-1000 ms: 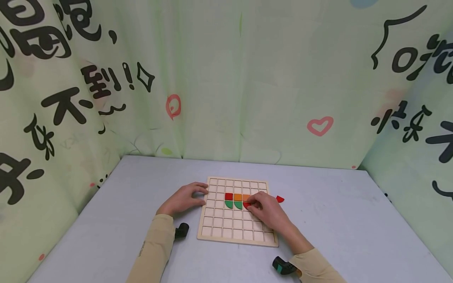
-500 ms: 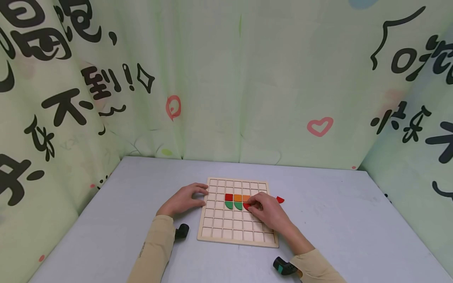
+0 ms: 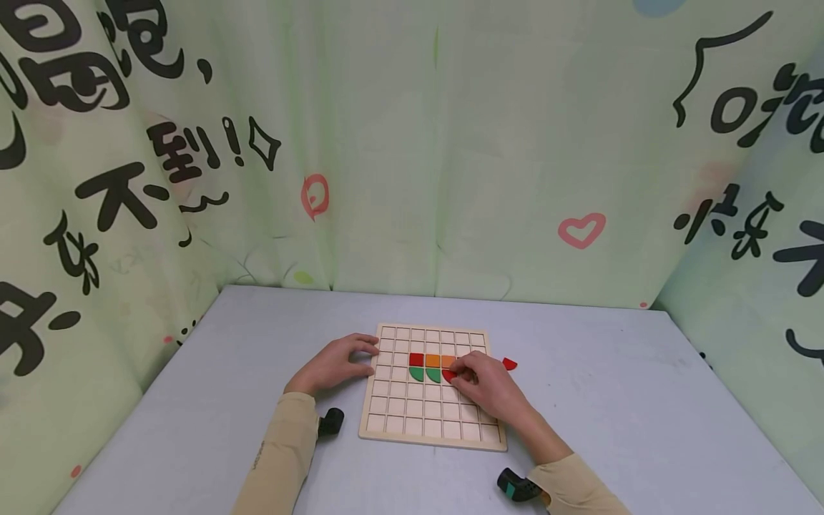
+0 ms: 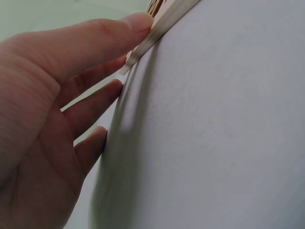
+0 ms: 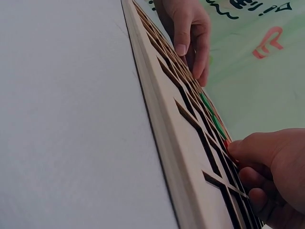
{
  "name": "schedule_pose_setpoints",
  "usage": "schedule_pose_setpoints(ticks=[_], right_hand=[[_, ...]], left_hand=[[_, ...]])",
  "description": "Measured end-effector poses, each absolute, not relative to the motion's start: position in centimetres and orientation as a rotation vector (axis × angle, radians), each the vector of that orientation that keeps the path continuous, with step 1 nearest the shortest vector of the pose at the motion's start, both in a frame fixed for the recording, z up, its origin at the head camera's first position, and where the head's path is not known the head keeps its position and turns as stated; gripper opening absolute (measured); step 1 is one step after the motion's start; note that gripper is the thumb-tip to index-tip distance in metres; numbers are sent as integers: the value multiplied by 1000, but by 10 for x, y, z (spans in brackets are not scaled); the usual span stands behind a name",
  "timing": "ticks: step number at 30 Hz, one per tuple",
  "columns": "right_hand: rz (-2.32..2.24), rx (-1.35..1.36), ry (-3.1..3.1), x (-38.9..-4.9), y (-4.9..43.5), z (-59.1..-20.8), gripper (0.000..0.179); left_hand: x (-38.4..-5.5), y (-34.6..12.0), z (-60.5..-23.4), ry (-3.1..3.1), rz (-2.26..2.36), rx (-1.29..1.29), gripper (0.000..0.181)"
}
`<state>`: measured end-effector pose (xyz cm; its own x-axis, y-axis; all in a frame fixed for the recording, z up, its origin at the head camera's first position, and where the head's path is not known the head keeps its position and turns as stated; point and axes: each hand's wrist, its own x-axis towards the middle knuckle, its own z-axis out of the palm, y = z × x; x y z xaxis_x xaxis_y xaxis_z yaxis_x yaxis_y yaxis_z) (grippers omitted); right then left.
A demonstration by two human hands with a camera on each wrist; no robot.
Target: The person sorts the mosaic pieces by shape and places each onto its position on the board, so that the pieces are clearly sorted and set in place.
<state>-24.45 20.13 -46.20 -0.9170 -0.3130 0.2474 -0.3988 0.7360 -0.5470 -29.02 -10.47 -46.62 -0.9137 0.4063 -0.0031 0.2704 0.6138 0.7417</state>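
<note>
A wooden grid board (image 3: 431, 441) lies flat on the table. My left hand (image 3: 335, 363) rests at its left edge; in the left wrist view the thumb (image 4: 138, 23) touches the board's side and the other fingers are extended. My right hand (image 3: 487, 384) is over the board's right half, thumb and forefinger on a red quarter-circle tile (image 3: 448, 375), partly hidden by the fingertips. To its left, two green quarter-circle tiles (image 3: 433, 375) sit in cells. Above them run a red square tile (image 3: 416, 360) and two orange tiles (image 3: 432, 360).
Just past the board's right edge, behind my right hand, lies a loose red tile (image 3: 510, 364). Black wrist-worn devices (image 3: 331, 422) show at both forearms. Pale green curtains (image 3: 386, 179) with black lettering hang around the white table (image 3: 611, 400).
</note>
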Motion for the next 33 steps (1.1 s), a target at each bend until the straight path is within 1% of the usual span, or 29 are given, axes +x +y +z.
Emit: schedule_pose_setpoints(ticks=[7, 13, 19, 23, 33], right_hand=[[967, 560, -2804, -245, 204, -459, 14], [1004, 445, -2827, -251, 217, -450, 16], [962, 312, -2840, -255, 244, -439, 26], [941, 259, -2852, -256, 266, -436, 29], [878, 110, -2928, -250, 308, -443, 34]], left_hand=[[-290, -103, -465, 2668, 1180, 557, 34], [-290, -103, -465, 2671, 1174, 529, 34], [-291, -103, -465, 2673, 1177, 516, 33], [-290, -103, -463, 2670, 1185, 504, 33], [-288, -103, -462, 2663, 1177, 504, 34]])
